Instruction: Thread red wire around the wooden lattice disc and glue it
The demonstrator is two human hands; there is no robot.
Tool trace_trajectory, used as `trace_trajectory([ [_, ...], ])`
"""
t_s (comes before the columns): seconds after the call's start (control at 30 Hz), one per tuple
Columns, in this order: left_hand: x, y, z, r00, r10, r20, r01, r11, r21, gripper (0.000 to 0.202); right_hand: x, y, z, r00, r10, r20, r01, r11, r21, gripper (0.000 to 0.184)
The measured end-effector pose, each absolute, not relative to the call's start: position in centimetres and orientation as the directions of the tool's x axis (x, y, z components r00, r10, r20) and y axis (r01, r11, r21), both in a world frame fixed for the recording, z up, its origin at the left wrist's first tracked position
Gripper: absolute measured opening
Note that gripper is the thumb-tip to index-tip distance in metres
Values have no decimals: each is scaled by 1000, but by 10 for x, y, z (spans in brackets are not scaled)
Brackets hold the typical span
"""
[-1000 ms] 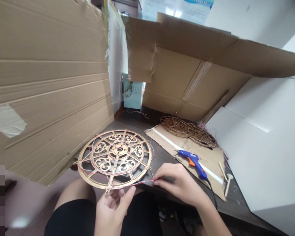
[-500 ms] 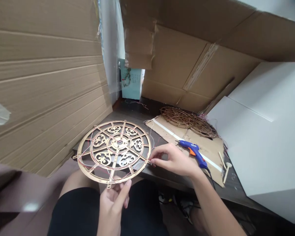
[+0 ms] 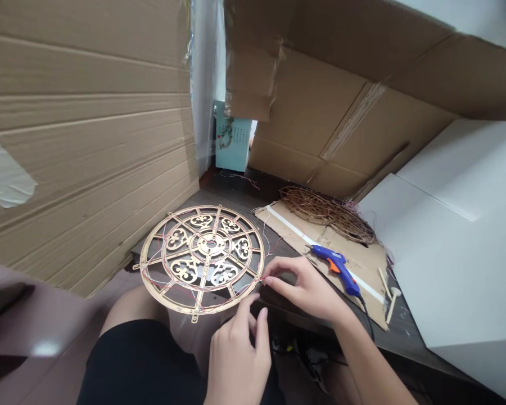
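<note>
A round, openwork wooden frame [image 3: 201, 299] with spokes, scrollwork and thin red and white wires lies on the dark table, its near edge sticking out past the table edge above my lap. At the rim's right side my right hand [image 3: 306, 287] pinches a thin red wire [image 3: 262, 279] beside a small tab. My left hand [image 3: 239, 360] is just off the near-right rim, thumb and forefinger apart, with nothing seen between them. Right of my right hand, a blue glue gun [image 3: 337, 267] with an orange trigger lies on a cardboard sheet [image 3: 284, 224].
Brown openwork rings [image 3: 326, 214] with loose wires are piled at the back of the cardboard. Small pale sticks [image 3: 390, 304] lie at its right end. A light-blue box [image 3: 233, 143] stands at the back. Cardboard walls [image 3: 88, 140] and a white panel [image 3: 459, 236] enclose the dark table [image 3: 293, 253].
My left hand has let go of the rim's near edge and moved right, towards my right hand. My right hand still pinches at the rim's right side. The view has shifted slightly.
</note>
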State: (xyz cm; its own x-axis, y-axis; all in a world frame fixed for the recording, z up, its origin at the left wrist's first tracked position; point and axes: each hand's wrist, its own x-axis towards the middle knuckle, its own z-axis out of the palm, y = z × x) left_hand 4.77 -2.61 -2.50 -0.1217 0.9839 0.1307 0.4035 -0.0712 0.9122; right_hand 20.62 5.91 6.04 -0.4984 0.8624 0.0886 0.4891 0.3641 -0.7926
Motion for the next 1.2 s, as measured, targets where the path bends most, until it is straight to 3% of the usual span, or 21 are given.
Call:
trace_trajectory([
  [0.27, 57, 0, -7, -87, 985, 147, 328, -111, 938, 33, 209, 49, 62, -523, 828, 203, 410, 454, -791, 6],
  [0.53, 44, -4, -13, -85, 973, 216, 311, -180, 933, 31, 217, 61, 61, -658, 736, 159, 410, 528, -743, 17],
  [0.67, 33, -8, -15, -127, 955, 267, 327, -213, 921, 29, 215, 71, 64, -748, 645, 156, 401, 626, -668, 6],
  [0.73, 29, -10, -15, -148, 947, 287, 330, -226, 916, 29, 211, 73, 68, -747, 643, 167, 448, 673, -588, 4],
  [0.9, 21, -12, -15, -173, 947, 271, 319, -207, 925, 30, 198, 75, 77, -757, 604, 249, 577, 797, -179, 14],
  [1.0, 20, -12, -13, -180, 952, 249, 299, -188, 935, 33, 194, 81, 80, -794, 548, 263, 545, 834, -91, 25],
  [1.2, 23, -12, -13, -200, 956, 214, 286, -152, 946, 35, 194, 100, 90, -832, 417, 365, 491, 861, 135, 29],
])
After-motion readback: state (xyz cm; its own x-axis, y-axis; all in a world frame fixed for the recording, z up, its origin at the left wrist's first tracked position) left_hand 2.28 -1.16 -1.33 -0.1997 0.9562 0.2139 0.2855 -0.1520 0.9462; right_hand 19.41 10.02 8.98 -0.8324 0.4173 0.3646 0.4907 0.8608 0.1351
